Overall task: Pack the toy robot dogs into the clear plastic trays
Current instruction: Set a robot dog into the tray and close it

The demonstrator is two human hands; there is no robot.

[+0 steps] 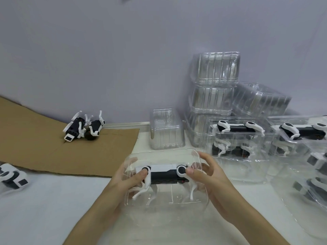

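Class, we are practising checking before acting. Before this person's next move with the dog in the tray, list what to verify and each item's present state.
1. Toy robot dog lies inside the clear tray: ok.
2. Left hand grips the tray, thumb on the dog: ok.
3. Right hand holds the other end: ok.
4. Legs fully seated in the moulding: cannot tell.
5. Loose dogs waiting on the cardboard: ok.
6. Empty trays stacked nearby: ok.
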